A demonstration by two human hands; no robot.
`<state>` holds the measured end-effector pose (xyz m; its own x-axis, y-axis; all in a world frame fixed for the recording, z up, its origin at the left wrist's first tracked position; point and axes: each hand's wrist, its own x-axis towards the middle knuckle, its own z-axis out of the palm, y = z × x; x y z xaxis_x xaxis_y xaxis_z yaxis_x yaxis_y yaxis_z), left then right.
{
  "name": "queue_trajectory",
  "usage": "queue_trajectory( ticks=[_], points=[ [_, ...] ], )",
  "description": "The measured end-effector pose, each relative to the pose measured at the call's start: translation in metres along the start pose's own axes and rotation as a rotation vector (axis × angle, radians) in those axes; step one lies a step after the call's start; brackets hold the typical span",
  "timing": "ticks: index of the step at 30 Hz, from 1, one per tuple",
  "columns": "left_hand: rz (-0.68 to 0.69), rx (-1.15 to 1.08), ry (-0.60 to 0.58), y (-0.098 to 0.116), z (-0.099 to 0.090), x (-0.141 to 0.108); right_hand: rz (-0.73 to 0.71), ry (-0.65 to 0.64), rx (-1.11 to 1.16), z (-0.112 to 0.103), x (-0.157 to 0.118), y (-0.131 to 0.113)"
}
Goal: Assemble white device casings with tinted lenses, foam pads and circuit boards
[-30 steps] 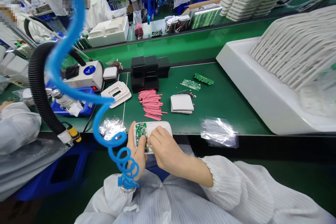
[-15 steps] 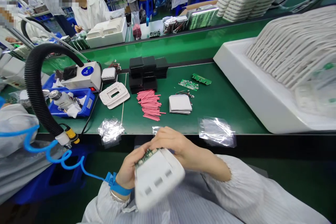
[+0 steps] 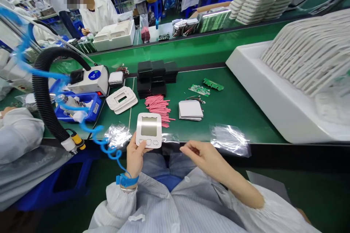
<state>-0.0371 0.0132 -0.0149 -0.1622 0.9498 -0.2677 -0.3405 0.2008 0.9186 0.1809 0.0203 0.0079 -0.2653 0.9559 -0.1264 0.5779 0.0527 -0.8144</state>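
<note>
My left hand (image 3: 136, 154) grips a white device housing (image 3: 139, 131) with a grey display (image 3: 149, 126) facing up and a row of outlined buttons along its lower edge. The thumb lies over the buttons. A blue wrist strap (image 3: 127, 181) with a coiled blue cord is around my left wrist. My right hand (image 3: 202, 156) is apart from the device, at the table's front edge, with its fingers curled in; whatever they may hold is hidden. Behind the device lie pink strips (image 3: 158, 105). A stack of white rectangular panels (image 3: 190, 110) is beyond my right hand.
Clear plastic sheets (image 3: 230, 139) and a crumpled plastic bag (image 3: 118, 135) lie at the front edge. Black blocks (image 3: 151, 74), green circuit boards (image 3: 213, 84) and white covers (image 3: 121, 102) stand further back. A black hose (image 3: 41, 94) arches at left; a large white tray (image 3: 253, 80) fills the right.
The device has been lifted forward over the table edge and turned, so its display side now shows instead of its open side. My right hand has let go and moved right.
</note>
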Motion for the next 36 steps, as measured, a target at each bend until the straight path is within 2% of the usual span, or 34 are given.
queue_trajectory(
  ticks=[3,6,8,10,14,16,17,19,21,23,27,30,32,36],
  points=[
    [-0.001,0.001,0.007,-0.003,-0.002,0.002,0.152,-0.096,0.213,0.014,-0.003,0.018],
    [0.004,0.003,0.017,-0.004,-0.001,0.001,0.311,-0.071,0.697,0.043,0.002,0.02],
    [0.005,0.002,0.027,-0.003,0.001,0.0,0.353,-0.07,0.968,0.056,0.007,0.015],
    [0.0,0.0,0.032,-0.002,0.002,-0.001,0.332,-0.137,1.076,0.055,0.008,0.009],
    [-0.009,0.003,0.029,-0.001,0.002,-0.001,0.263,-0.309,0.979,0.028,0.001,0.006],
    [-0.003,0.006,0.034,-0.001,0.002,-0.001,0.217,-0.354,0.95,0.018,-0.003,0.004],
    [0.0,0.006,0.038,-0.002,0.002,-0.001,0.203,-0.337,0.952,0.016,-0.004,0.002],
    [0.004,0.005,0.042,-0.003,0.001,-0.002,0.208,-0.208,0.98,0.018,-0.003,-0.004],
    [0.007,0.004,0.036,-0.003,0.002,-0.004,0.243,-0.04,1.026,0.026,0.002,-0.011],
    [0.005,0.002,0.023,-0.002,0.004,-0.007,0.271,0.061,1.063,0.038,0.008,-0.016],
    [-0.019,-0.004,-0.003,0.003,0.009,-0.015,0.337,0.07,0.952,0.058,0.017,-0.02],
    [-0.022,-0.005,-0.013,0.005,0.009,-0.021,0.363,0.019,0.83,0.059,0.017,-0.021],
    [-0.021,0.006,-0.024,0.006,0.008,-0.023,0.31,0.037,0.789,0.053,0.018,-0.021],
    [-0.01,0.05,-0.053,0.005,0.006,-0.026,0.117,0.237,0.643,0.031,0.02,-0.023]
  ],
)
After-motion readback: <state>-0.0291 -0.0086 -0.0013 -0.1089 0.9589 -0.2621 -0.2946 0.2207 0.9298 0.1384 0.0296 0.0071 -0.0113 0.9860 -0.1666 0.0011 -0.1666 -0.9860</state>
